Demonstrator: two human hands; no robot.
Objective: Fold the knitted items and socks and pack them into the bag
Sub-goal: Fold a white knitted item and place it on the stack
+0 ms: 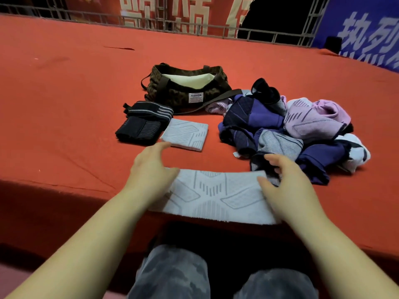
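A pale grey knitted piece (218, 196) is lying flat at the near edge of the red table (64, 108). The left hand (151, 169) is resting on its left end with fingers loosely spread, and the right hand (282, 180) is pinching its right end. Farther back, the open bag (172, 91) is sitting between two folded pieces (164, 126) and an unfolded pile (287, 126)
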